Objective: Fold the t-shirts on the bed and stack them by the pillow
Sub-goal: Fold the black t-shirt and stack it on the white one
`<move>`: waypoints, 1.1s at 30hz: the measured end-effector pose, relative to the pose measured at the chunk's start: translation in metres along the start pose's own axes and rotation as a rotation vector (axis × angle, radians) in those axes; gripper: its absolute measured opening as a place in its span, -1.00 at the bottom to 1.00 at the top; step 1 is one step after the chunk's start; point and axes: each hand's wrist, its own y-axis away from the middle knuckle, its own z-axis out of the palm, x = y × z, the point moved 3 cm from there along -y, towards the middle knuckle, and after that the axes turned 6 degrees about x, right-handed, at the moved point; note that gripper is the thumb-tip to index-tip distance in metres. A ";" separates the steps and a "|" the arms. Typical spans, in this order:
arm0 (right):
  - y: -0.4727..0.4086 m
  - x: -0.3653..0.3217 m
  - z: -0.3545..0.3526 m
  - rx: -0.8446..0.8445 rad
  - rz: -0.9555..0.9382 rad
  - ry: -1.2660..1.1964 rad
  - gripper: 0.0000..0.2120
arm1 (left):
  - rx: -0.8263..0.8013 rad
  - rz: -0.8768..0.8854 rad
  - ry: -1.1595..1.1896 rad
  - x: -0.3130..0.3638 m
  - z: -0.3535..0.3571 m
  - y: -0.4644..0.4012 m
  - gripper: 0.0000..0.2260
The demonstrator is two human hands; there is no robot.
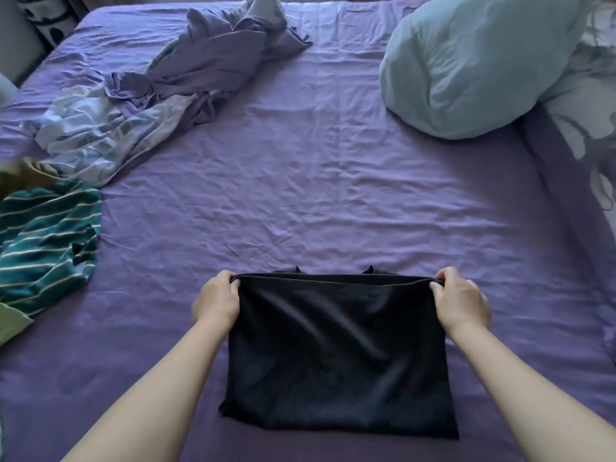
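Note:
A black t-shirt (336, 355) lies partly folded on the purple bed (333, 181) right in front of me. My left hand (218, 300) pinches the far left corner of its raised edge. My right hand (461, 300) pinches the far right corner, and the edge is stretched taut between the two. Two dark tips of the shirt's lower layer peek out beyond that edge. A teal striped t-shirt (43, 241) lies crumpled at the left edge of the bed. The light blue pillow (473, 65) sits at the far right.
A bunched purple and pale patterned sheet (160, 91) sprawls across the far left of the bed. A green garment (10, 325) pokes in at the left edge. White patterned bedding (590, 105) lies beyond the pillow on the right.

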 end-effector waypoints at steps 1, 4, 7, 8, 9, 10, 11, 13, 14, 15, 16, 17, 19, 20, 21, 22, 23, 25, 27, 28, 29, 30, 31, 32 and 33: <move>-0.003 -0.001 0.005 0.004 -0.013 0.011 -0.81 | 0.012 -0.010 -0.020 0.004 0.003 -0.003 -0.78; -0.007 -0.001 0.017 0.023 -0.044 0.014 -0.83 | 0.045 -0.028 -0.069 0.009 0.012 -0.009 -0.77; -0.009 0.001 0.023 0.021 -0.043 0.029 -0.82 | 0.061 -0.058 -0.103 0.007 0.019 -0.010 -0.76; -0.010 0.002 0.023 0.023 -0.041 0.032 -0.82 | 0.063 -0.073 -0.114 0.005 0.020 -0.009 -0.76; -0.011 0.003 0.023 0.029 -0.040 0.031 -0.82 | 0.063 -0.091 -0.123 0.003 0.020 -0.009 -0.76; -0.012 0.004 0.022 0.035 -0.037 0.031 -0.81 | 0.061 -0.104 -0.132 0.002 0.020 -0.009 -0.76; -0.014 0.005 0.021 0.039 -0.036 0.034 -0.80 | 0.060 -0.116 -0.142 0.002 0.020 -0.009 -0.77; -0.018 0.008 0.020 0.042 -0.030 0.043 -0.78 | 0.059 -0.140 -0.159 0.003 0.019 -0.012 -0.78; -0.020 0.009 0.019 0.044 -0.025 0.046 -0.77 | 0.062 -0.151 -0.164 0.004 0.018 -0.013 -0.79; -0.021 0.009 0.020 0.047 -0.019 0.048 -0.76 | 0.064 -0.161 -0.164 0.005 0.019 -0.014 -0.79; -0.023 0.009 0.020 0.050 -0.010 0.049 -0.76 | 0.059 -0.170 -0.163 0.006 0.019 -0.014 -0.78; -0.024 0.010 0.022 0.051 -0.001 0.046 -0.76 | 0.048 -0.179 -0.160 0.007 0.021 -0.014 -0.77; -0.025 0.011 0.027 0.029 0.014 0.024 -0.77 | 0.034 -0.192 -0.152 0.009 0.022 -0.014 -0.76; -0.025 0.011 0.030 0.008 0.017 0.007 -0.78 | 0.030 -0.205 -0.133 0.010 0.023 -0.014 -0.76; -0.024 0.011 0.032 -0.009 0.018 -0.018 -0.79 | 0.036 -0.219 -0.107 0.011 0.025 -0.014 -0.75; -0.022 0.011 0.033 -0.015 0.019 -0.052 -0.78 | 0.052 -0.228 -0.086 0.013 0.025 -0.011 -0.73; -0.019 0.011 0.034 -0.012 0.021 -0.093 -0.73 | 0.082 -0.213 -0.085 0.017 0.026 -0.006 -0.68; -0.012 0.010 0.035 0.001 0.018 -0.150 -0.56 | 0.186 -0.019 -0.172 0.027 0.034 0.013 -0.51; -0.003 0.010 0.037 -0.003 -0.014 -0.130 -0.43 | 0.217 0.280 -0.230 0.044 0.053 0.044 -0.42; 0.002 0.009 0.038 -0.016 -0.043 -0.104 -0.38 | 0.175 0.401 -0.253 0.053 0.066 0.062 -0.43; 0.006 0.009 0.039 -0.033 -0.075 -0.076 -0.34 | 0.130 0.497 -0.276 0.062 0.078 0.080 -0.46; 0.010 0.008 0.041 -0.049 -0.111 -0.047 -0.32 | 0.057 0.565 -0.281 0.072 0.090 0.097 -0.47; 0.011 0.007 0.042 -0.063 -0.149 -0.020 -0.31 | -0.003 0.618 -0.284 0.083 0.101 0.111 -0.47; 0.011 0.006 0.044 -0.076 -0.186 0.005 -0.30 | -0.048 0.660 -0.299 0.092 0.112 0.124 -0.46; 0.009 0.006 0.045 -0.089 -0.215 0.021 -0.29 | -0.061 0.701 -0.318 0.100 0.123 0.132 -0.45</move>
